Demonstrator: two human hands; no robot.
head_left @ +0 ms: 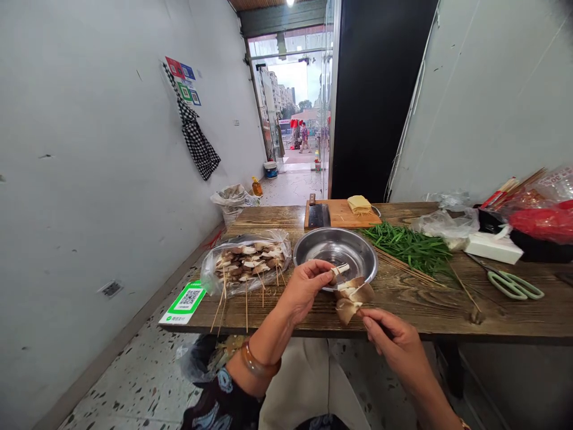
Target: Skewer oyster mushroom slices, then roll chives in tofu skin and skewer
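My left hand point(307, 288) is closed, pinching a pale-stemmed mushroom piece point(341, 269) over the near rim of a steel basin point(333, 240). Just below and right of it, several brown-and-white mushroom pieces point(356, 292) sit bunched together on a skewer. My right hand point(394, 337) pinches the lower end of that mushroom skewer; the stick itself is mostly hidden by fingers and mushrooms. Left of the basin, a clear plastic bag point(210, 272) holds a pile of skewered mushrooms point(250, 261), their sticks point(246, 310) pointing towards the table's front edge.
Bamboo skewers point(409, 267) lie beside green leafy stalks point(409, 246). Behind stands a cutting board point(338, 214) with a cleaver point(319, 215) and stacked yellowish sheets point(359, 204). Scissors point(514, 286), a white box point(493, 246) and bags are at right; a QR-code card point(183, 303) lies left.
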